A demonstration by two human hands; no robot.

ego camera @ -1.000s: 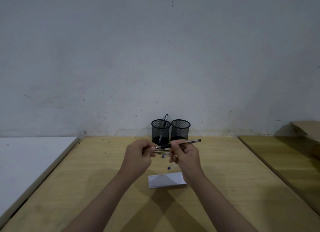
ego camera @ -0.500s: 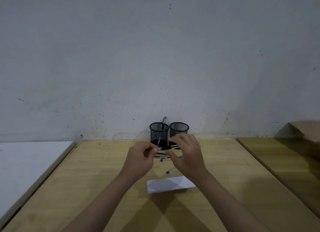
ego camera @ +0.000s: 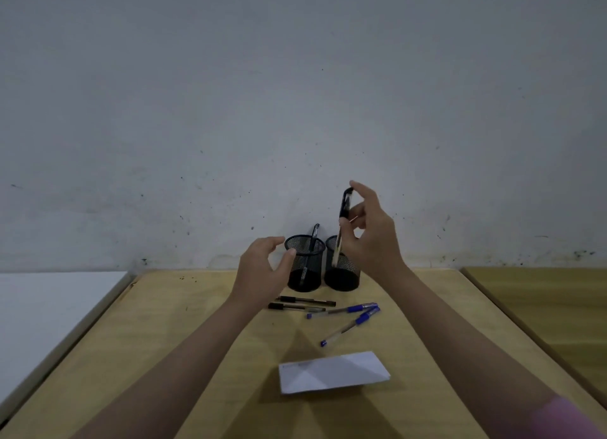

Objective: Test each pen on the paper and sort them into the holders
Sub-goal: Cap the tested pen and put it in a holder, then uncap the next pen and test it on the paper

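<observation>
While the left hand hovers released beside the left holder, the right hand pinches a black pen upright over the right holder; the paper lies near.

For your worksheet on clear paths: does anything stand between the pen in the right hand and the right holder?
Nothing visible does. The right hand holds the pen upright over the right holder, its lower end already at the open rim.
</observation>
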